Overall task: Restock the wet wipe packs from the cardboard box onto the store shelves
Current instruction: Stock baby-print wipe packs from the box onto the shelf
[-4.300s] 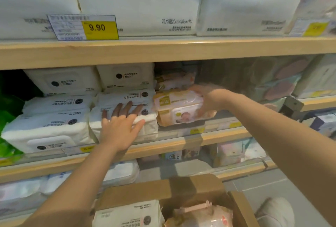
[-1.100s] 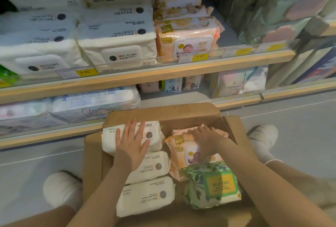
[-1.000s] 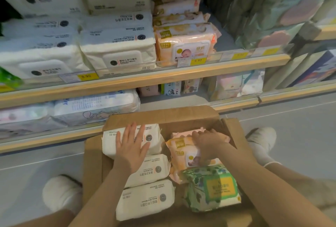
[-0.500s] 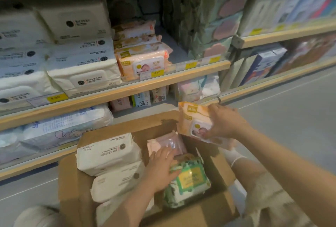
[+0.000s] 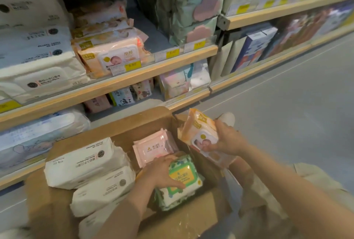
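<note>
An open cardboard box sits on the floor below me. Inside lie three white wet wipe packs on the left, a pink pack at the back and a green pack at the front. My left hand grips the green pack inside the box. My right hand holds an orange baby wipe pack lifted just above the box's right edge. More orange packs are stacked on the middle shelf, beside white packs.
The bottom shelf holds small pink and printed packs and a large bluish pack. Green and pink bundles stand right of a gap on the middle shelf. Boxed goods fill the right-hand shelves. Grey floor stretches to the right.
My right hand has lifted the orange pack out of the box to its right edge. My left hand moved from the white packs onto the green pack. The view swung right.
</note>
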`<state>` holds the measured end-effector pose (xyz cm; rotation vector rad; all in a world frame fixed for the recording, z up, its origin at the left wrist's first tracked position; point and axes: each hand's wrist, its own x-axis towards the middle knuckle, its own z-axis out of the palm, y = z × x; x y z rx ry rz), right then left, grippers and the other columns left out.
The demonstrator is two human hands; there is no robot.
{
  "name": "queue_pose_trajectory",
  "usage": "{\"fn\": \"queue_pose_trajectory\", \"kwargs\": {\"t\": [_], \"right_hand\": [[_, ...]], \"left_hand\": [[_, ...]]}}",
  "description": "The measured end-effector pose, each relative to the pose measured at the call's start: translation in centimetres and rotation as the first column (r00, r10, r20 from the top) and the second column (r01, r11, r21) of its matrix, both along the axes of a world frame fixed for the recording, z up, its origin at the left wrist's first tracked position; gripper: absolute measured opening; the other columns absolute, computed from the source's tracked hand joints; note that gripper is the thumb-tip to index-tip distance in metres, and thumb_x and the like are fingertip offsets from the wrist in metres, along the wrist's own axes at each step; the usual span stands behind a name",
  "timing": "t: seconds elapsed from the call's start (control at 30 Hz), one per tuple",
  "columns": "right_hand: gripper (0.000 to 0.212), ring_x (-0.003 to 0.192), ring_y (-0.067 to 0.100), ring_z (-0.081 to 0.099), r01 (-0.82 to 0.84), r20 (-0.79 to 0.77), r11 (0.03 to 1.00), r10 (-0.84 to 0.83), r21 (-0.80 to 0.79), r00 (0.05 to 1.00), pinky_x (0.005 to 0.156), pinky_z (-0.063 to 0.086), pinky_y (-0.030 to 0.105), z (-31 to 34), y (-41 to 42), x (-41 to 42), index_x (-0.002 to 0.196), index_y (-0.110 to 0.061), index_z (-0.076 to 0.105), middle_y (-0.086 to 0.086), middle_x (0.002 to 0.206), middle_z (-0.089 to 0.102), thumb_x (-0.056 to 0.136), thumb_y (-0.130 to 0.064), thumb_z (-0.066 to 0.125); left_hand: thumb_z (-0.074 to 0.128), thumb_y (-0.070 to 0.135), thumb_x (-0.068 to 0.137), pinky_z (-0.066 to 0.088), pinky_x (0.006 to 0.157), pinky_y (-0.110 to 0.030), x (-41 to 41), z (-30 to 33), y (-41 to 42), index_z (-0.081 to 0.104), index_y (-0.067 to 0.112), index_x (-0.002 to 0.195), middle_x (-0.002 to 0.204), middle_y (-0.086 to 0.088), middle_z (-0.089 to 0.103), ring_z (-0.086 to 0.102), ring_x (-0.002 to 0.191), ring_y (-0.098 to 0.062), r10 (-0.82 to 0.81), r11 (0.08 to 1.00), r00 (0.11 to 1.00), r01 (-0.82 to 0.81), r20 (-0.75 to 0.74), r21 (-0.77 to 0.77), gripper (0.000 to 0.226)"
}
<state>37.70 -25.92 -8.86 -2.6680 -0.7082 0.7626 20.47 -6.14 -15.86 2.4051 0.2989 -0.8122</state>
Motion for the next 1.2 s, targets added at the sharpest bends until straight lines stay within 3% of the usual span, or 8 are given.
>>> {"fn": "queue_pose_trajectory", "kwargs": {"t": [0.2,0.3,0.43,0.57,0.8,1.0,1.2], "right_hand": [[0.094,0.107,0.015,0.054,0.022,-0.052,1.0,-0.022,0.012,0.998,0.092,0.048,0.047,-0.9,0.0,0.0,0.127,-0.044,0.024,-0.01,0.117,0.051,0.05,-0.084,0.06],[0.102,0.111,0.018,0.054,0.023,-0.07,1.0,-0.022,0.012,0.997,0.094,0.047,0.049,-1.0,0.0,0.0,0.134,-0.043,0.015,-0.008,0.124,0.05,0.051,-0.085,0.059],[0.103,0.115,0.02,0.052,-0.009,-0.011,1.0,0.009,0.016,1.0,0.098,0.043,0.051,-0.4,0.2,-0.5,0.14,-0.045,-0.001,-0.006,0.131,0.047,0.063,-0.076,0.06],[0.099,0.109,0.017,0.054,-0.037,0.042,0.999,0.036,0.036,0.998,0.094,0.046,0.05,1.3,0.7,-0.6,0.139,-0.049,0.004,-0.01,0.126,0.049,0.061,-0.076,0.058],[0.099,0.11,0.02,0.054,-0.145,0.184,0.989,0.138,0.026,0.973,0.095,0.046,0.048,8.0,5.1,0.1,0.143,-0.045,0.001,-0.006,0.134,0.047,0.068,-0.071,0.061],[0.09,0.118,0.027,0.049,-0.273,0.492,0.962,0.228,0.02,0.84,0.095,0.04,0.046,14.5,11.5,1.4,0.146,-0.038,0.003,-0.002,0.141,0.042,0.078,-0.068,0.054],[0.087,0.123,0.029,0.043,-0.36,0.704,0.933,0.262,-0.011,0.66,0.101,0.032,0.047,19.8,19.9,2.2,0.147,-0.035,0.004,-0.002,0.144,0.038,0.082,-0.063,0.054]], "left_hand": [[0.066,0.084,0.036,0.037,0.106,-0.039,0.2,0.1,0.2,0.022,0.032,0.145,0.143,0.004,0.039,0.042,0.126,-0.017,0.029,0.987,0.99,-0.05,-0.139,-0.151,0.128],[0.074,0.075,0.041,0.038,0.105,-0.037,0.1,0.0,0.1,0.021,0.037,0.143,0.142,0.008,0.038,0.042,0.125,-0.015,0.063,0.981,0.989,-0.086,-0.133,-0.174,0.121],[0.073,0.076,0.039,0.038,0.105,-0.039,-0.4,0.5,-0.4,0.018,0.04,0.143,0.143,0.007,0.037,0.041,0.127,-0.017,0.06,0.99,0.997,-0.065,-0.043,-0.126,0.122],[0.075,0.067,0.051,0.04,0.101,-0.041,-1.1,2.9,0.6,0.012,0.042,0.144,0.132,-0.001,0.039,0.041,0.124,-0.023,0.051,0.999,0.996,-0.05,0.067,-0.02,0.115],[0.078,0.063,0.052,0.039,0.101,-0.039,-2.5,11.7,8.6,0.011,0.044,0.144,0.137,0.0,0.033,0.035,0.129,-0.024,0.121,0.975,0.959,-0.163,0.255,0.15,0.115],[0.076,0.065,0.053,0.039,0.093,-0.033,-4.7,19.5,15.9,0.013,0.04,0.145,0.123,0.002,0.038,0.037,0.117,-0.018,0.1,0.897,0.897,-0.269,0.431,0.352,0.114],[0.076,0.067,0.051,0.039,0.087,-0.03,-6.0,24.0,22.0,0.015,0.04,0.145,0.121,0.005,0.037,0.037,0.112,-0.014,0.118,0.832,0.836,-0.378,0.537,0.406,0.115]]}}
